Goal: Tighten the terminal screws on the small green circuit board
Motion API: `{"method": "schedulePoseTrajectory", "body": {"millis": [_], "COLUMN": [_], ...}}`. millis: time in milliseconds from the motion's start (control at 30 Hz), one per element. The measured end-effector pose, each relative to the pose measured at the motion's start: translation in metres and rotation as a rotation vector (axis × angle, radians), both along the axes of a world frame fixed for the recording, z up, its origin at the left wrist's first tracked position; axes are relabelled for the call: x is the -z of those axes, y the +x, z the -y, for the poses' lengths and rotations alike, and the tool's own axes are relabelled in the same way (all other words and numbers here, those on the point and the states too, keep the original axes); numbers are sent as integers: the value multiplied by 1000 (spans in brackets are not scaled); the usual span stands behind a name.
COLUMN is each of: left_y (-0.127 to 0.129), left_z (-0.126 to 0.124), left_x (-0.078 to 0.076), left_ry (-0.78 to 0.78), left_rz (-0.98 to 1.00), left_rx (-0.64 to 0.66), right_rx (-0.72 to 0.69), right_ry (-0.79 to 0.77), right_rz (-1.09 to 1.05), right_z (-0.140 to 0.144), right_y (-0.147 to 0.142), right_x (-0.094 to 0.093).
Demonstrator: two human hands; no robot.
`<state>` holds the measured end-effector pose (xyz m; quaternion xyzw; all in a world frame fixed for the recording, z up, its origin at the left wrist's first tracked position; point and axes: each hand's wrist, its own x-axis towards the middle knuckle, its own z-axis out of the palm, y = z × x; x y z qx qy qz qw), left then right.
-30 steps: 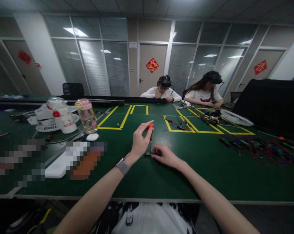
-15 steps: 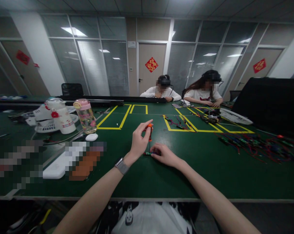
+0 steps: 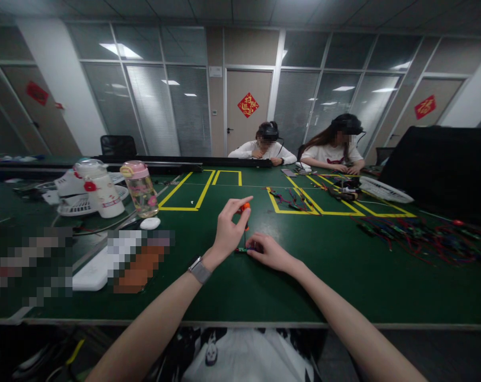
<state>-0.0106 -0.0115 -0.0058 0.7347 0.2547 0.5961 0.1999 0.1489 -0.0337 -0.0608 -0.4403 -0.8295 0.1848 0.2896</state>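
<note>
Head cam: my left hand [image 3: 228, 229] pinches the orange-handled screwdriver [image 3: 245, 211] upright, tip down on the small green board [image 3: 244, 249]; right hand [image 3: 269, 252] pins that board to the green table [image 3: 264, 286]; fastening underway, judging by grip, not finished; wire pile [image 3: 423, 236] untouched.

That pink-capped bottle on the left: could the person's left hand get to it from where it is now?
Probably yes. The pink-capped bottle stands upright on the green table, with bare tabletop between it and the left hand. That hand is pinching an orange-handled screwdriver, so it would have to let go first.
</note>
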Motion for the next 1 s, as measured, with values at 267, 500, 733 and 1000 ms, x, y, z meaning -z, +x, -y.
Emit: {"method": "schedulePoseTrajectory", "body": {"millis": [267,500,733,1000], "left_y": [0,-1,0,0], "left_z": [0,1,0,1], "left_x": [-1,-3,1,-1], "left_ry": [-13,42,-54,51], "left_rz": [-20,-24,-5,-8], "left_rx": [59,-97,99,-111], "right_rx": [-4,4,-8,1], "right_ry": [10,1,8,16], "right_rz": [0,-3,-9,14], "right_z": [0,-1,-1,-1], "right_y": [1,1,1,1], "right_x": [0,1,1,2]}}
